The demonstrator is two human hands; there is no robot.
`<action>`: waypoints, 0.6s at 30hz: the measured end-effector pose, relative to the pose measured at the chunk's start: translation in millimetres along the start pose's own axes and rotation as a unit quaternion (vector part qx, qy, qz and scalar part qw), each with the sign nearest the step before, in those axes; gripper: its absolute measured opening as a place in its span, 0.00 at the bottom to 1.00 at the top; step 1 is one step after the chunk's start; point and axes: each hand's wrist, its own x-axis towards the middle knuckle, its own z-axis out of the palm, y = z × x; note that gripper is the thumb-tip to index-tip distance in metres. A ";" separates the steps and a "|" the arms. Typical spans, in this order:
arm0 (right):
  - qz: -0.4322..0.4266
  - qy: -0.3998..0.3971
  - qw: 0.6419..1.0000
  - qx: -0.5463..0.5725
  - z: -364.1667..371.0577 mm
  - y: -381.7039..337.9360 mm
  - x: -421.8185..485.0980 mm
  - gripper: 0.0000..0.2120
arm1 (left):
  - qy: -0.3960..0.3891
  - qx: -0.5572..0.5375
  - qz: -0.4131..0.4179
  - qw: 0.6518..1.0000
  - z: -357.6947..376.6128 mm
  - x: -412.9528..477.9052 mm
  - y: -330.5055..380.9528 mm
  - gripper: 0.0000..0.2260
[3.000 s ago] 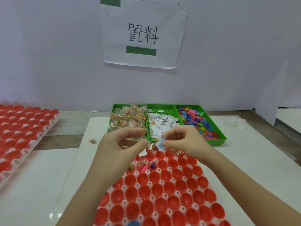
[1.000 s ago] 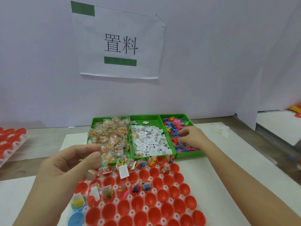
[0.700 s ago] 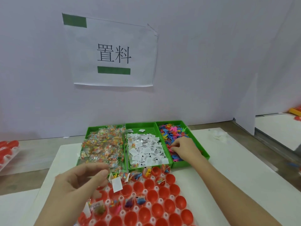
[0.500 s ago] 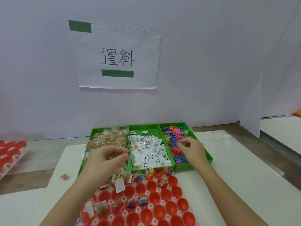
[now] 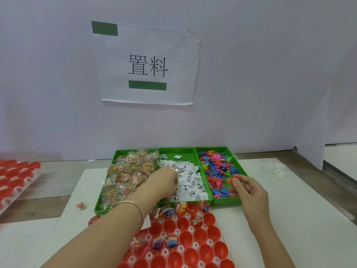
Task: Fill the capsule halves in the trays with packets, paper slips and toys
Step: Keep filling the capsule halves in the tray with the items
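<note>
at the far edge of the table, the left hand dips among the paper slips, its hold hidden; the right hand pinches a toy. extra slips could cling together and miss the capsule halves.

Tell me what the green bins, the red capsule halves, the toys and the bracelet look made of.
The green bins: rigid plastic, matte, with a moulded perforated floor.
The red capsule halves: thin glossy plastic; highlights on the rims.
The toys: bright flat shapes, probably soft plastic or rubber; unclear.
The bracelet: thin silvery band with a glint, likely metal.
</note>
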 end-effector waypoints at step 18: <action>0.023 -0.104 0.994 0.020 35.3 -48.9 -48.3 0.05 | 0.198 -0.322 -0.037 0.925 -11.1 -23.8 -20.9 0.04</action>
